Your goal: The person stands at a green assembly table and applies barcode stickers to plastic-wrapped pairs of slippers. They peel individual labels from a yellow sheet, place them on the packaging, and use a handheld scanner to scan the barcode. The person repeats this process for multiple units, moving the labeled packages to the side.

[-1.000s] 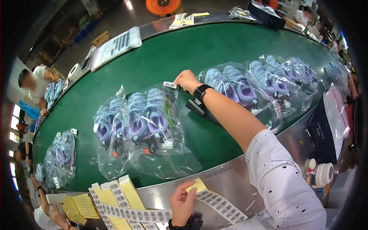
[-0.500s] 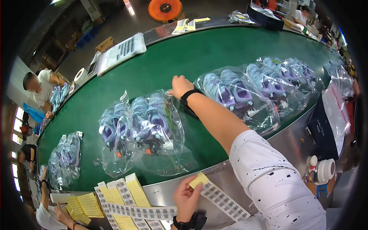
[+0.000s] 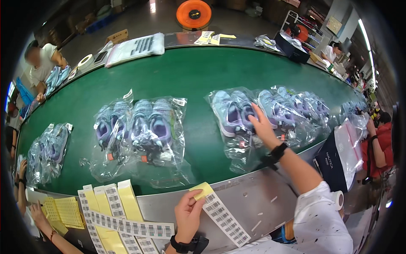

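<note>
At lower centre the left hand (image 3: 188, 213) pinches a label strip (image 3: 226, 219) between thumb and fingers, while the right hand (image 3: 265, 131), loosely open with no grip visible, reaches over bagged shoes (image 3: 224, 111) right of centre, apparently to position them, calling for a light touch.

Smooth matt belt (image 3: 198, 70); on it, cloth-look shoes (image 3: 226, 108) in glossy plastic bags (image 3: 167, 170); nearside of it, paper label strip (image 3: 224, 217), metal ledge (image 3: 256, 199).

a round orange fan (image 3: 193, 14) and grey floor (image 3: 144, 21) lie beyond the green worktop (image 3: 190, 70); a long strip light (image 3: 366, 39) glows at right, and the bright patch (image 3: 9, 95) far left may be a window.
</note>
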Action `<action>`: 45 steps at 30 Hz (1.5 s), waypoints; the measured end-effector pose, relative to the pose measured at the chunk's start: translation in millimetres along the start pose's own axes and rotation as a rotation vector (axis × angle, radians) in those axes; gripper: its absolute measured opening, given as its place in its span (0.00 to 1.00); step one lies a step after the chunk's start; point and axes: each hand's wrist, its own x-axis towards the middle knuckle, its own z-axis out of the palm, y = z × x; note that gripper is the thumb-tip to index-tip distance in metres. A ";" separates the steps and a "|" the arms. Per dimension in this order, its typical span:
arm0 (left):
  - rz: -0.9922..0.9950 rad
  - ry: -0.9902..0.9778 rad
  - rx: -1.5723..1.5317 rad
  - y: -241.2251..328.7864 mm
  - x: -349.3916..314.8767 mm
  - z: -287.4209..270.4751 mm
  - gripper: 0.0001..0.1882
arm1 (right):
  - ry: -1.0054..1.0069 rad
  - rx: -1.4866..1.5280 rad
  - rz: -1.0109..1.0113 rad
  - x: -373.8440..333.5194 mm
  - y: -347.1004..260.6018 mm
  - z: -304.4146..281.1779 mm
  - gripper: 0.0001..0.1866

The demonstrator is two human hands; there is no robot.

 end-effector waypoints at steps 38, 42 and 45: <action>-0.018 -0.010 0.016 6.7 1.2 9.5 0.27 | -0.032 0.874 0.302 28.9 -77.3 66.4 0.07; -0.024 -0.012 0.017 5.2 2.8 14.4 0.27 | -0.146 1.007 0.683 103.9 -6.5 90.9 0.09; -0.032 0.007 0.030 6.1 0.2 14.3 0.27 | -0.211 1.025 0.679 117.7 -10.4 110.8 0.09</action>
